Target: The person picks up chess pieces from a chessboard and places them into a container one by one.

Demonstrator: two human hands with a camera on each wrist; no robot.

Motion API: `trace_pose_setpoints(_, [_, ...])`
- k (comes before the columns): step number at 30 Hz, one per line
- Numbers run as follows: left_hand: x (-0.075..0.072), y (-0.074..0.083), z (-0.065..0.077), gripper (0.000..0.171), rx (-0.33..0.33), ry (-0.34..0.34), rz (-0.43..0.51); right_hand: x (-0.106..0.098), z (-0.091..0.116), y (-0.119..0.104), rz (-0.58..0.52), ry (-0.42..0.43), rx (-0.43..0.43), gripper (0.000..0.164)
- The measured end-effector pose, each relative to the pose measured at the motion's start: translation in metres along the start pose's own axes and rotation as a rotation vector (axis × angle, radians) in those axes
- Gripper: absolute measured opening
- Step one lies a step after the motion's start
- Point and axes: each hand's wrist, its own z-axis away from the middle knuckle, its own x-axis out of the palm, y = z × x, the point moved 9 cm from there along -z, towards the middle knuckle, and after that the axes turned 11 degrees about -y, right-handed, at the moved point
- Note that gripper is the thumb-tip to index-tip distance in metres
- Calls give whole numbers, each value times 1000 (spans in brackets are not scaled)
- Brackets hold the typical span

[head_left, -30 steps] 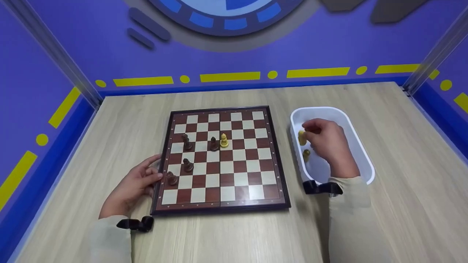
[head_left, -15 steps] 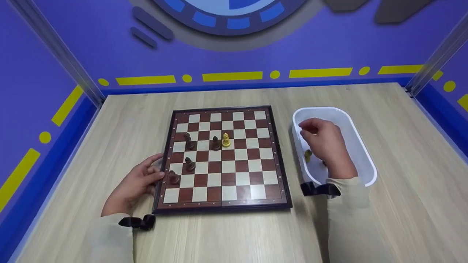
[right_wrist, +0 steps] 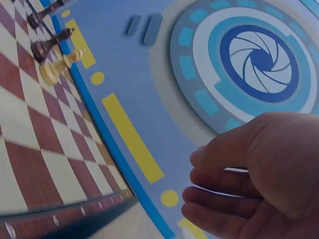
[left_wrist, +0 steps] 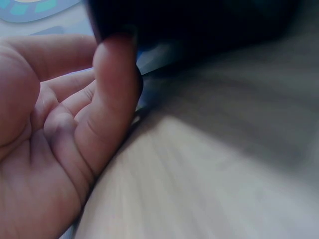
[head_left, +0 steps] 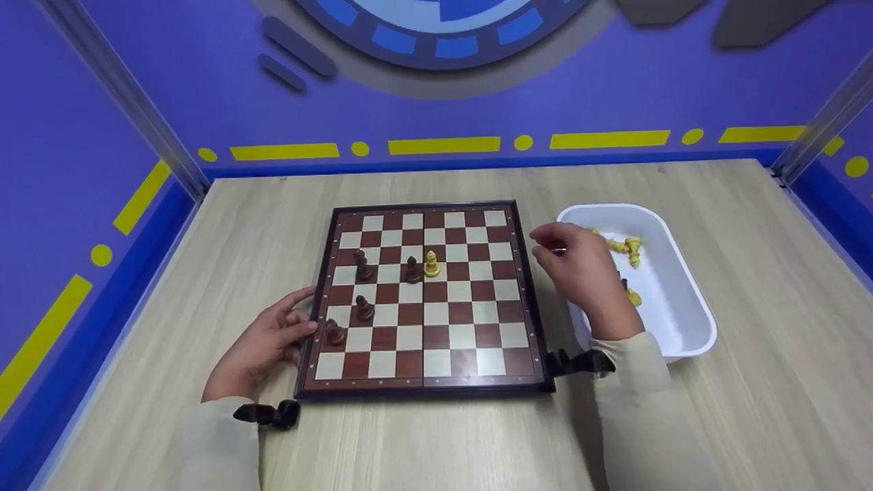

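My left hand grips the left edge of a brown-and-cream chessboard, its thumb at the frame. Close up in the left wrist view, a fingertip presses against the board's dark side. Between the tray and the board's right edge hovers my right hand, fingers loosely bent, with nothing visible between them. On the board, a yellow chess piece stands beside a dark chess piece. Further left are more dark pieces: one in the upper row, one lower down, and a knight-like one near my left thumb.
A white plastic tray stands right of the board, partly behind my right forearm. Yellow chess pieces lie inside it, with a dark one partly hidden by my wrist. A purple panel wall closes off the back of the wooden table.
My right hand has moved left, out of the tray towards the board. The yellow piece at its fingertips is let go, and more tray contents show. My left hand keeps its grip.
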Motion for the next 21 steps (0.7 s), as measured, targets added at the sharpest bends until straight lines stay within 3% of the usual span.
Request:
trace_pose_setpoints(12, [3, 1, -5, 71, 5, -19, -16, 18, -23, -37, -68, 2, -80, 23])
trace_pose_setpoints(21, [1, 0, -1, 69, 6, 3, -19, 59, -30, -57, -40, -33, -135, 22])
